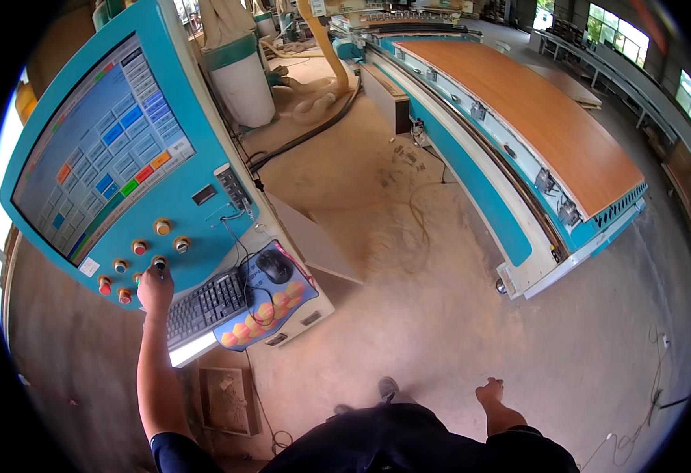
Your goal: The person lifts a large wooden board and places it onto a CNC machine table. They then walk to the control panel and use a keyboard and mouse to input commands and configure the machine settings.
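My left hand (pixel 156 288) is at the lower part of a teal control panel (pixel 227 240), its fingers closed around a dark rotary knob (pixel 159 263). Round buttons and knobs surround it, among them a red push button (pixel 105 288) and a yellow-rimmed button (pixel 162 227). Above them a large touchscreen (pixel 101 150) shows rows of coloured tiles. Just right of my left wrist lies a black keyboard (pixel 208 306), and beyond it a black mouse (pixel 274 266) on a patterned mouse pad (pixel 282 303). My right hand (pixel 490 391) hangs over the floor with loosely bent fingers, apparently holding nothing.
At the right stands a long teal-and-white machine (pixel 471 185) bearing a wood-coloured board (pixel 519 110). A white bin (pixel 243 93) and hoses (pixel 326 47) are behind the console. A shallow wooden box (pixel 227 400) sits below the keyboard. Cables (pixel 653 402) trail across the dusty floor.
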The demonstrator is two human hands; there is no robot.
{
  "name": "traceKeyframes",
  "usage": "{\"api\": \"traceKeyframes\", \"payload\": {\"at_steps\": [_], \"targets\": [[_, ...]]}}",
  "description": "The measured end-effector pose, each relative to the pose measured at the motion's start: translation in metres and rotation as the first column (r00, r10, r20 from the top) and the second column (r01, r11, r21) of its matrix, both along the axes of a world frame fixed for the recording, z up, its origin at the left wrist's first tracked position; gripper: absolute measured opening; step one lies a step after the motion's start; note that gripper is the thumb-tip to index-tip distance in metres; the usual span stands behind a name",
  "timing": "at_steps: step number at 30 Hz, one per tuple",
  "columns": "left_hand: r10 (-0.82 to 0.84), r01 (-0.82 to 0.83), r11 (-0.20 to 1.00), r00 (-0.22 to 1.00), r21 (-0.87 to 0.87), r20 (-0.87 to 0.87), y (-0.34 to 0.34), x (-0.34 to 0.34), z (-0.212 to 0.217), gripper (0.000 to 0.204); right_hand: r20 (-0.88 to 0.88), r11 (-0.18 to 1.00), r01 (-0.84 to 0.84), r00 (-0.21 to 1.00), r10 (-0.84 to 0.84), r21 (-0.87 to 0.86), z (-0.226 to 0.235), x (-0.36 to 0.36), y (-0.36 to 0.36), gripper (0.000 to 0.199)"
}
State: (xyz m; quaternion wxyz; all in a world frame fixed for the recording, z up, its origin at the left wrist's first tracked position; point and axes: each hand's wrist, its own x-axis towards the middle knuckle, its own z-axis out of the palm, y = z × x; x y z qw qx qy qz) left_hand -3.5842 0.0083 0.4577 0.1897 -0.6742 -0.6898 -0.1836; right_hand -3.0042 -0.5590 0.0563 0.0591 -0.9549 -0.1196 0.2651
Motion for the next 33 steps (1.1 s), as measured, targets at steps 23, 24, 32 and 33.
{"api": "traceKeyframes", "payload": {"at_steps": [23,24,32,33], "targets": [[-0.036,0.620,-0.128,-0.783,0.774,0.621,-0.258,0.279,0.136,0.039,-0.100,0.855,-0.395,0.887,0.450,0.337,-0.029,-0.060,0.170,0.048],[0.137,0.497,-0.117,-0.849,0.860,0.510,-0.274,0.288,0.141,0.037,-0.076,0.856,-0.383,0.898,0.433,0.348,-0.030,-0.050,0.165,0.048],[0.501,0.093,-0.250,-0.840,0.964,0.211,-0.300,0.323,0.133,0.046,-0.113,0.919,-0.258,0.946,0.302,0.297,-0.032,-0.036,0.106,0.050],[0.523,0.081,-0.215,-0.832,0.973,0.185,-0.305,0.327,0.131,0.047,-0.120,0.923,-0.261,0.945,0.304,0.283,-0.036,-0.039,0.098,0.050]]}}
